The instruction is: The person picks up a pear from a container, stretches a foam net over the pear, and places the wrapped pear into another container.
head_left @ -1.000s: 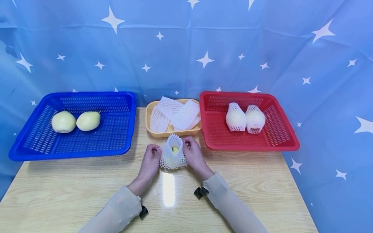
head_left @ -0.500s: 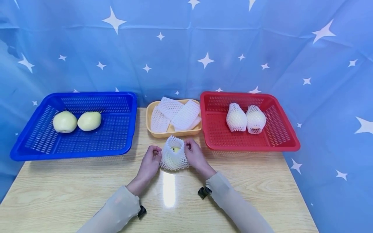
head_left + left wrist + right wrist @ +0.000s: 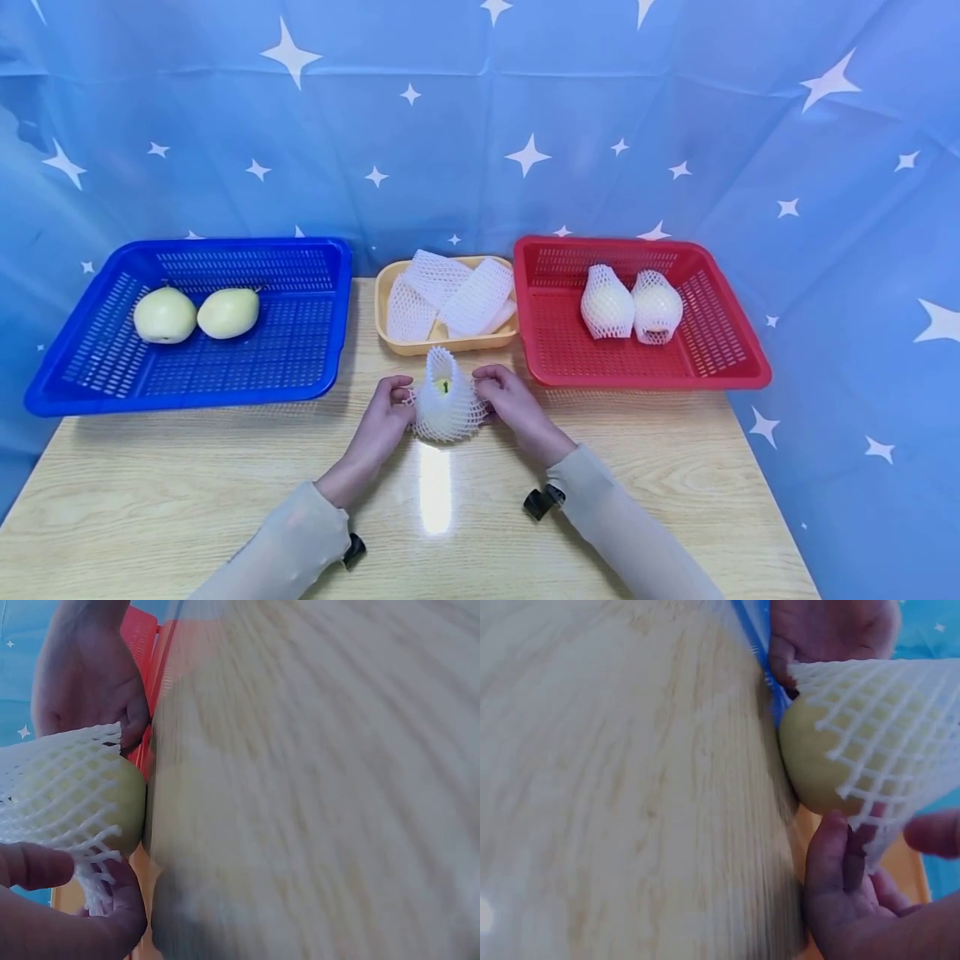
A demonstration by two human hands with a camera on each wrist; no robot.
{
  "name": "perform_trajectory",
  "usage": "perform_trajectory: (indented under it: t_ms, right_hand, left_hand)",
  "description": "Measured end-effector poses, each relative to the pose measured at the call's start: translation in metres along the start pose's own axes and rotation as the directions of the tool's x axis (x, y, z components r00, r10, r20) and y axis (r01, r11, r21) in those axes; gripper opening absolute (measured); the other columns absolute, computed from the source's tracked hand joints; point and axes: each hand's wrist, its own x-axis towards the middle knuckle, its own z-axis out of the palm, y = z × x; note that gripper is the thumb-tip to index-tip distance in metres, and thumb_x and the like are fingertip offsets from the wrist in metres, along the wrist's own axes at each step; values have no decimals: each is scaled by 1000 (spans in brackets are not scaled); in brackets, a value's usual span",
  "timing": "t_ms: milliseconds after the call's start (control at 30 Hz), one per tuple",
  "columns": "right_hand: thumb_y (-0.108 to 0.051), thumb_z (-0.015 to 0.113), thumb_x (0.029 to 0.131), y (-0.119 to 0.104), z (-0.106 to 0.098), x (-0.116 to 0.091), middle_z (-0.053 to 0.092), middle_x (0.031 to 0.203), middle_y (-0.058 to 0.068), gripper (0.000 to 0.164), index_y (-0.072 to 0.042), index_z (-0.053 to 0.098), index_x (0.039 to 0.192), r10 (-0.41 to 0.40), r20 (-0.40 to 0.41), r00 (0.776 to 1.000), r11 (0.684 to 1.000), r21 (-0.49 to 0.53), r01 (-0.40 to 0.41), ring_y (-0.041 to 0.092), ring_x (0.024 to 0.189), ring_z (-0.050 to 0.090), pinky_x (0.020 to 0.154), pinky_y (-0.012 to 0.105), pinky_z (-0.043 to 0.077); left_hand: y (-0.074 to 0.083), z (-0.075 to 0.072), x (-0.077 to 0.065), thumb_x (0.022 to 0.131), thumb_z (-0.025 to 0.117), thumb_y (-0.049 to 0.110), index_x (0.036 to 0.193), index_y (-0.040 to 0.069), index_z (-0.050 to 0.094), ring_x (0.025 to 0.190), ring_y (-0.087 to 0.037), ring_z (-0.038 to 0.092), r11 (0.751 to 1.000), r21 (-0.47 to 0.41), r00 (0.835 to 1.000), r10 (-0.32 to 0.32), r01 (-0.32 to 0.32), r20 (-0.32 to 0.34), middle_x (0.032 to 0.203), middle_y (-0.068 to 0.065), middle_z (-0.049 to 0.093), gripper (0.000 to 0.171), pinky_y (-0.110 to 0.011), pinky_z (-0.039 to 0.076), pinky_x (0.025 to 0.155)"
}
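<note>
In the head view a pale yellow-green pear [image 3: 443, 387] stands stem up on the table, inside a white foam fruit net [image 3: 446, 414]. The net's top rises to a point behind the stem; its lower edge flares out. My left hand [image 3: 385, 423] pinches that edge on the left, with mesh between thumb and fingers in the left wrist view. On the other side my right hand [image 3: 522, 414] holds the edge, its fingers behind the mesh [image 3: 885, 765] in the right wrist view. The pear's bare bottom [image 3: 806, 761] shows below the net there.
A blue basket [image 3: 187, 398] at left holds two bare pears [image 3: 228, 313]. Behind the hands, a yellow tray [image 3: 442, 345] contains several flat foam nets [image 3: 478, 293]. At right, a red basket [image 3: 645, 378] holds two netted pears [image 3: 607, 304]. A starry blue curtain hangs behind.
The net's lower edge has come down and spread slightly around the pear, and its top has narrowed to a point. My right hand has shifted a little to the right and down.
</note>
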Motion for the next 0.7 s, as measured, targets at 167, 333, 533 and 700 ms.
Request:
perform_trajectory:
  t_ms: [167, 333, 533, 700]
  right_hand:
    - [4, 61, 85, 1, -6, -2, 62, 117, 17, 51, 5, 52, 135, -39, 40, 998, 998, -40, 40, 21, 101, 60, 79, 28, 54]
    - [5, 64, 85, -2, -8, -4, 60, 123, 20, 53, 5, 52, 136, -94, 73, 993, 983, -151, 104, 28, 109, 60, 77, 32, 58]
    - [2, 64, 84, -5, -9, -5, 62, 121, 17, 50, 1, 57, 133, -195, 99, 976, 904, -368, 218, 31, 111, 58, 85, 37, 53]
    - [1, 66, 84, -8, -8, -3, 63, 118, 17, 44, 1, 62, 128, -270, 127, 954, 805, -514, 296, 32, 114, 58, 98, 48, 47]
  left_hand:
    - [-1, -2, 2, 84, 56, -10, 142, -2, 46, 93, -23, 59, 996, 86, 1000, 21, -22, 13, 121, -19, 54, 59, -25, 48, 73]
    - [-2, -4, 4, 82, 59, -12, 142, -3, 48, 87, -21, 57, 975, 209, 997, 74, -76, 16, 117, -18, 58, 61, -27, 47, 74]
    - [-1, -8, 6, 78, 62, -9, 139, -4, 51, 88, -22, 56, 880, 434, 981, 187, -192, 54, 115, -18, 56, 62, -34, 48, 78]
    - [1, -9, 4, 81, 67, -5, 138, -2, 54, 87, -25, 55, 747, 599, 952, 292, -290, 97, 116, -18, 53, 59, -39, 50, 74]
